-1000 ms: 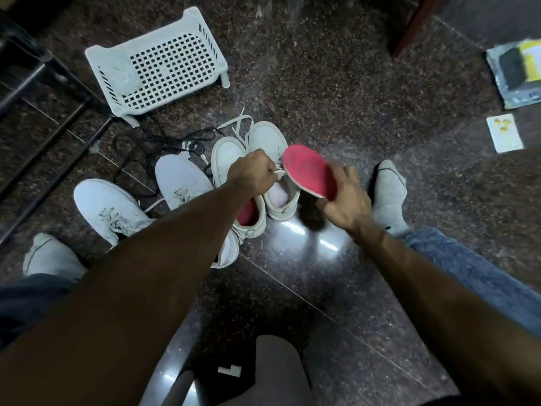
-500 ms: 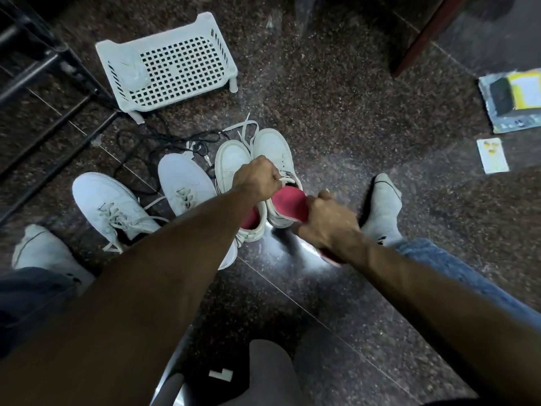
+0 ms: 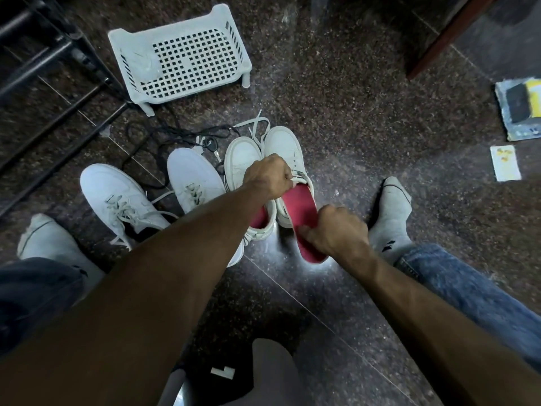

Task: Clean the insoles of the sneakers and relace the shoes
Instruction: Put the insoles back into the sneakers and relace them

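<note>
Centre of frame: I see the sneaker (image 3: 288, 159) on the dark floor, left hand (image 3: 268, 177) pinching its tongue up, fingers curled tight. Red insole (image 3: 301, 206) half in, heel end out, right hand (image 3: 336, 232) gripping it. I'd keep the mouth wide and slide the toe flat, avoiding buckling.

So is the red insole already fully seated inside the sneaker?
No, the red insole is only partly in the sneaker; its heel end sticks out, held by the right hand.
</note>
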{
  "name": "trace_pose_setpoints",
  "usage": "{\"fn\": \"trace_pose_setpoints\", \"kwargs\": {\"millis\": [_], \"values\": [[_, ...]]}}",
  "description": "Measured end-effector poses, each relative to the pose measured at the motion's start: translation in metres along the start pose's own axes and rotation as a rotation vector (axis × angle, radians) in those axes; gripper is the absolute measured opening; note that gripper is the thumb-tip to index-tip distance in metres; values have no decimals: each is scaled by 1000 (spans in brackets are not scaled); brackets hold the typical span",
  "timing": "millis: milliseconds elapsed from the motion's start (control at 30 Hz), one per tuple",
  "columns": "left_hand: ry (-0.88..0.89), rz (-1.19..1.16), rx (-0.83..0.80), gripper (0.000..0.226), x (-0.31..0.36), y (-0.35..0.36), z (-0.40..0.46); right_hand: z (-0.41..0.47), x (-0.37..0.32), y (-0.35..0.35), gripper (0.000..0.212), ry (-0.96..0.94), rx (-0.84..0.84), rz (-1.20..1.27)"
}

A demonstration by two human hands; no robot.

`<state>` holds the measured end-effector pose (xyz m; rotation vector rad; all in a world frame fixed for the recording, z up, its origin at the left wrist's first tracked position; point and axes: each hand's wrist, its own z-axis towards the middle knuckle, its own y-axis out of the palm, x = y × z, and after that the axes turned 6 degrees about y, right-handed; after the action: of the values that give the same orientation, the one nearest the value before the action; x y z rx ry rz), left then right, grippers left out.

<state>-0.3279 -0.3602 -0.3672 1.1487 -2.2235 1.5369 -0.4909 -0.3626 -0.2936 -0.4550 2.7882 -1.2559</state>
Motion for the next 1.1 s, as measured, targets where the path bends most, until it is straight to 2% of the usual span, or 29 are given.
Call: {"fn": "trace_pose_setpoints", "kwargs": {"millis": [133, 267, 333, 467, 567, 667, 867, 1033, 1100], "values": [[1, -6, 14, 15, -1, 1, -1, 7, -7, 9, 37, 7, 98, 117], [-8, -9, 10, 14, -1, 1, -1, 30, -13, 23, 21, 160, 102, 563], [-18, -5, 10, 12, 0, 3, 0, 45, -17, 29, 17, 195, 114, 703], [-30, -7, 24, 15, -2, 3, 0, 59, -27, 34, 19, 210, 174, 793], [-20, -15, 14, 16, -3, 2, 0, 49, -15, 36, 32, 240, 58, 870], [-22, -14, 8, 14, 0, 2, 1, 33, 2, 46, 32, 226, -132, 995], [-41, -31, 17, 14, 0, 2, 0, 44, -12, 38, 29, 182, -69, 962], [-69, -24, 16, 12, 1, 1, 1, 71, -40, 26, 17, 164, -19, 869], [-73, -26, 19, 12, 1, 1, 1, 74, -43, 28, 21, 178, -20, 874]]}}
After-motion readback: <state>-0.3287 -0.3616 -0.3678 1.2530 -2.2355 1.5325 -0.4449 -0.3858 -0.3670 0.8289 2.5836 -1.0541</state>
